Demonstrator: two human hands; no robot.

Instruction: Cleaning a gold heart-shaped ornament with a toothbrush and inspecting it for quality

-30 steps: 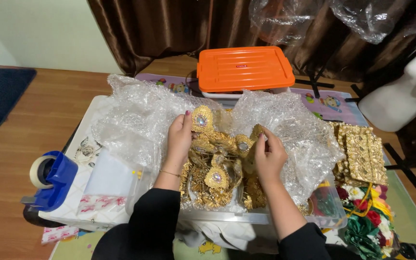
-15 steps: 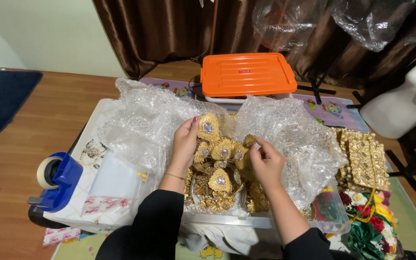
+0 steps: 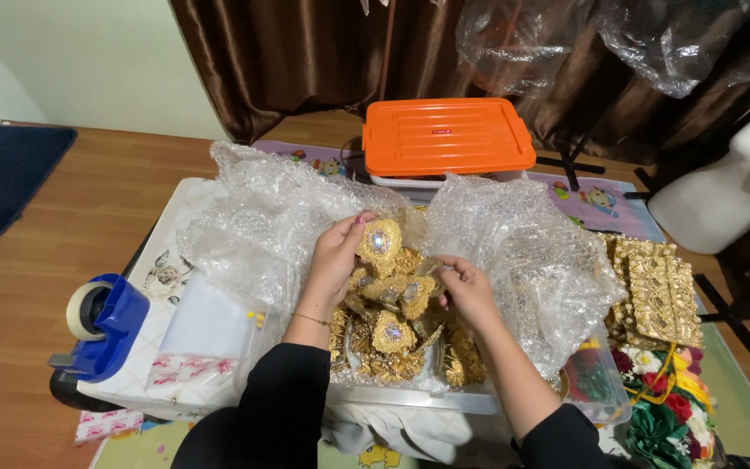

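Hands both grasping: left hand [image 3: 333,259] on gold ornament [image 3: 378,243], right hand [image 3: 466,291] on ornament pile [image 3: 392,334].

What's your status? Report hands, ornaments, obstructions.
Left hand grips the top gold ornament. Right hand on the gold ornament pile. Bubble wrap flanks both sides.

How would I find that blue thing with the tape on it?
Start at the bubble wrap heaped in the middle, then look to the far left edge of the white table. The tape dispenser sits there, the only bright blue thing, carrying a pale roll.
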